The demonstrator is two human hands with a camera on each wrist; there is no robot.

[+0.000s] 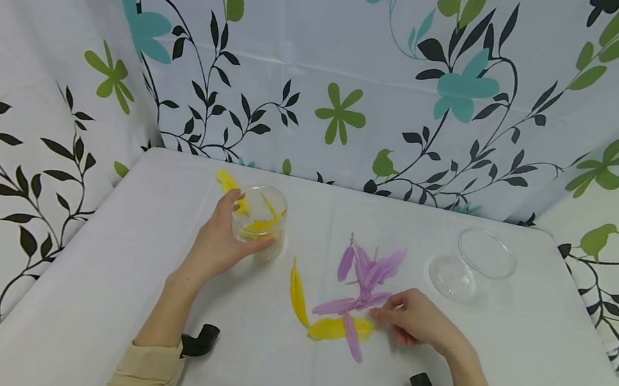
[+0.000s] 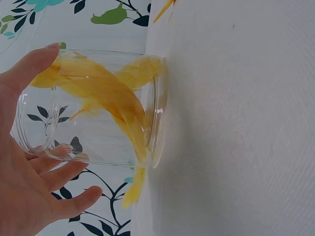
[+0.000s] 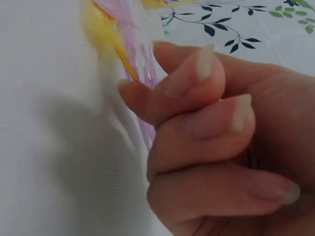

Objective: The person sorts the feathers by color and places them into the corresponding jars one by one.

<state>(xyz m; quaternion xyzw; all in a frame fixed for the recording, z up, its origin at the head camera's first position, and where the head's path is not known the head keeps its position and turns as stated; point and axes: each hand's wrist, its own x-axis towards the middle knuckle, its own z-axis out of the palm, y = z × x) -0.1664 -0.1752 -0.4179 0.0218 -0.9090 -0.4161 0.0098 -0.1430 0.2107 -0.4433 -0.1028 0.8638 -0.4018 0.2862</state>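
Note:
My left hand [image 1: 225, 237] grips a clear jar [image 2: 93, 137] from the side, thumb and fingers spread around its wall. Yellow feathers [image 2: 98, 93] lie inside it, and one more yellow feather [image 1: 226, 179] shows just behind. At the centre right, my right hand [image 1: 416, 319] has curled fingers, its fingertips right at the quill of a yellow feather [image 1: 327, 328]. In the right wrist view that quill [image 3: 129, 68] meets one fingertip; I cannot tell whether it is pinched. Purple feathers [image 1: 369, 274] lie partly across this feather.
Another yellow feather [image 1: 299, 295] lies between the jar and the purple feathers. To the right sit a clear round lid or ring [image 1: 511, 269] and a clear shallow dish [image 1: 452, 278], overlapping in view. Patterned cloth [image 1: 281, 48] hangs behind the white table [image 1: 264, 374].

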